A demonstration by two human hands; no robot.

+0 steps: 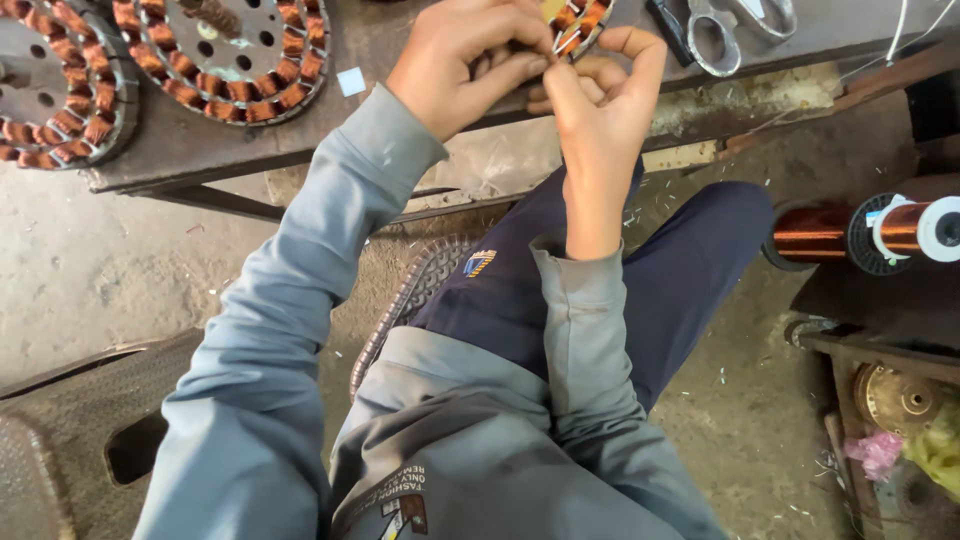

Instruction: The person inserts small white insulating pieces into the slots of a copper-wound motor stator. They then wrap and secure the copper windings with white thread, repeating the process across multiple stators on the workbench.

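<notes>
Two wound stators [225,55] lay left on the worktop [400,40], while the left hand [465,65] and right hand [600,110] pinched a third stator [578,28] at its edge, grip clamped, where a slip could likely snap wire.

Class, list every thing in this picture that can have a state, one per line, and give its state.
left hand: pinching at the held stator
right hand: fingers closed on the same stator
held stator: wound with copper coils, partly hidden
two stators on bench: lying flat, wound
scissors: lying on bench, unused
copper wire spool: on its side, wound
</notes>
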